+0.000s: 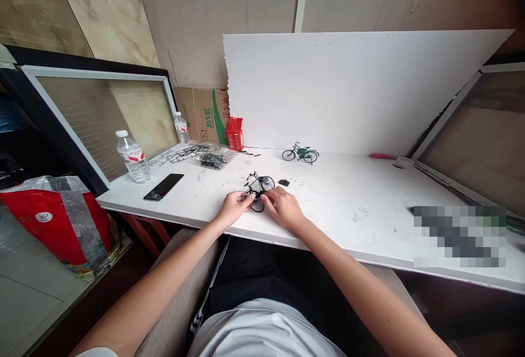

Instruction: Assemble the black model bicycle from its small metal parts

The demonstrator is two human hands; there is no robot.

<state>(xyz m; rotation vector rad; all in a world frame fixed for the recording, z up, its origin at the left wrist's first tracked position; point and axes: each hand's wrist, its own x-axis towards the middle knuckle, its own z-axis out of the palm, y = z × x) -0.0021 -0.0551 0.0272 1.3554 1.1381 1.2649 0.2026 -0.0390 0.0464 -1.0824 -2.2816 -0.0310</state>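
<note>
Hands (260, 205) partly hiding black model bicycle (257, 188); fingertip contact unclear.

Green thin-framed model bicycle (301, 152): on white flat tabletop (348, 209)
Large white flat board (348, 89): behind green bicycle
Small red cardboard box (235, 134): left of green bicycle
Black thin-framed model bicycle (257, 189): before green bicycle, to its left

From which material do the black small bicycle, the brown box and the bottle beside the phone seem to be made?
Black bicycle: dark plastic or painted metal; its thin, evenly dark parts leave this open.
Brown box: matte cardboard, judging by its flat, printed brown sides.
Bottle: probably glossy clear plastic, being see-through with bright highlights.
</note>
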